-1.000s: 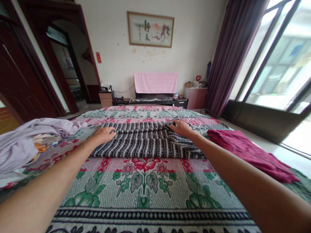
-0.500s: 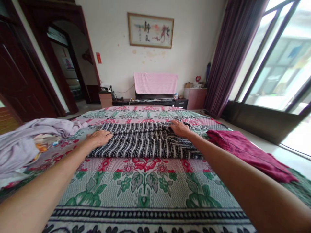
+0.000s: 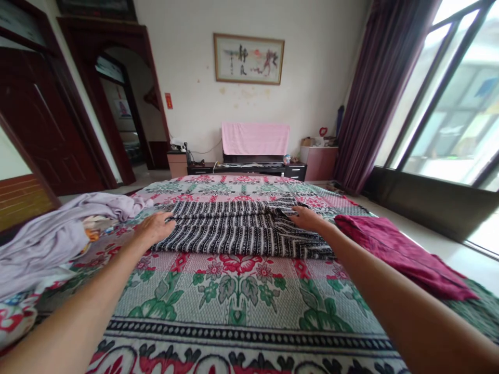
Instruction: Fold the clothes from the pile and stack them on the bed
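Note:
A black-and-white striped knit garment [image 3: 222,228] lies folded into a long flat strip across the flowered bedspread [image 3: 237,306]. My left hand [image 3: 158,227] is at its left end, fingers closed on the edge. At the opposite end my right hand [image 3: 309,218] has its fingers curled on the bunched cloth near the far right corner. The knit is smooth and lined up on the left, with folds and a diagonal run of stripes at the right.
On the left lies a heap of pale lilac cloth [image 3: 50,223] with other fabrics. A folded crimson garment [image 3: 397,252] rests at the right. Beyond the bed stand a low black cabinet [image 3: 253,169] and a screen draped with a pink towel [image 3: 255,137]. Purple curtains [image 3: 390,93] hang by the window.
My right hand has shifted to the right and slightly nearer along the garment's end. The left hand stays at the left edge. The view has tilted and turned slightly.

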A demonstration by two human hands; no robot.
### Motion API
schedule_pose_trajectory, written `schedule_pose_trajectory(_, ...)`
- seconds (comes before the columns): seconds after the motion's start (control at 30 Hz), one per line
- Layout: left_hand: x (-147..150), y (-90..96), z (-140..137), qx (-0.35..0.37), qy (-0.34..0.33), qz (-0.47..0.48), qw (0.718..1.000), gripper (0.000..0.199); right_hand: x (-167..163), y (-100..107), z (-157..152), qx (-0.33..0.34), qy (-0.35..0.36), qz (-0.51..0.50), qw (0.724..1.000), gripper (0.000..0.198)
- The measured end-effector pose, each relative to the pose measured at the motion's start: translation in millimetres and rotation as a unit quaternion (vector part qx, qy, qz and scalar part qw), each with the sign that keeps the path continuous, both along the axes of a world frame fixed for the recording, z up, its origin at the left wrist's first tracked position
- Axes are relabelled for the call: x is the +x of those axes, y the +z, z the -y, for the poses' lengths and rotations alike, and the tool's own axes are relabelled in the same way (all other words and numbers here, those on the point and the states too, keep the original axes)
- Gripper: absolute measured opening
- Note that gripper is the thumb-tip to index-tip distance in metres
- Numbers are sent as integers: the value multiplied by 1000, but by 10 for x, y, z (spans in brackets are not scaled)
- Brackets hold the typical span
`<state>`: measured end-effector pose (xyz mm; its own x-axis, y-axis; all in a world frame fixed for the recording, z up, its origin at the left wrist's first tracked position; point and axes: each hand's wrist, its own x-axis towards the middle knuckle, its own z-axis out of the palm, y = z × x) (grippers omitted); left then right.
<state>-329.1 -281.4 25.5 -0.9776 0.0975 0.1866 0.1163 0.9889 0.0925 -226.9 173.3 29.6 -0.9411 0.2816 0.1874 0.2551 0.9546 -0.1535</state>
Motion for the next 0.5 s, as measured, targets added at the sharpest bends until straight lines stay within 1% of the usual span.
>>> schedule_pose_trajectory(0.07, 97, -13, 85, 2, 58, 20, 998, 60, 142, 28, 133, -15, -8, 12, 1000, 43)
schedule_pose_trajectory(0.17, 202, -95, 215, 3, 122, 56, 991, 63, 288, 12, 303, -32, 10, 15, 999, 46)
schedule_pose_trajectory(0.23, 241, -169, 273, -1, 132, 52, 990, 63, 335, -37, 375, -45, 22, 32, 998, 47)
schedule_pose_trajectory(0.33, 256, -251, 299, -5, 126, 18, 992, 62, 366, -147, 432, -38, 36, 49, 997, 46)
schedule_pose_trajectory(0.4, 245, -269, 288, 8, 137, 4, 990, 60, 381, -217, 454, -22, 34, 38, 998, 46)
schedule_pose_trajectory(0.5, 231, -257, 265, 27, 163, 13, 986, 60, 404, -270, 478, -9, 29, 20, 999, 47)
